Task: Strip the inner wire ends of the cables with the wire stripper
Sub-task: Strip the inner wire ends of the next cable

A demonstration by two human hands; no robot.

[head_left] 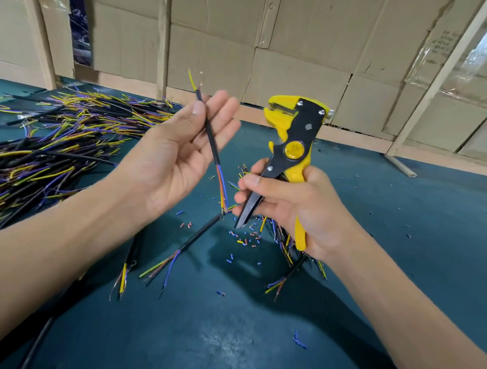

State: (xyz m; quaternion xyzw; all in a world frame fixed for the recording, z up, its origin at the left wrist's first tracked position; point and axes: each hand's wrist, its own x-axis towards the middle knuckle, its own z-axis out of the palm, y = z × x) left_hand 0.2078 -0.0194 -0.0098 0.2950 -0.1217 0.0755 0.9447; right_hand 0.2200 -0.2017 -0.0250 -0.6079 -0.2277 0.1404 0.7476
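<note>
The work surface (402, 233) is covered in a dark teal mat. Along its far edge stands a wall of flattened brown cardboard sheets (298, 47), creased and overlapping, braced by pale wooden battens (163, 41). One batten (442, 70) leans diagonally at the right. Behind it, a clear plastic film (482, 49) covers cardboard bearing printed characters too blurred to read. A dark gap (80, 23) shows between the sheets at upper left.

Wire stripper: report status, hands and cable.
Right hand grips wire stripper, head up. Left hand pinches black cable. Cable clear of the stripper. Nothing between.
</note>
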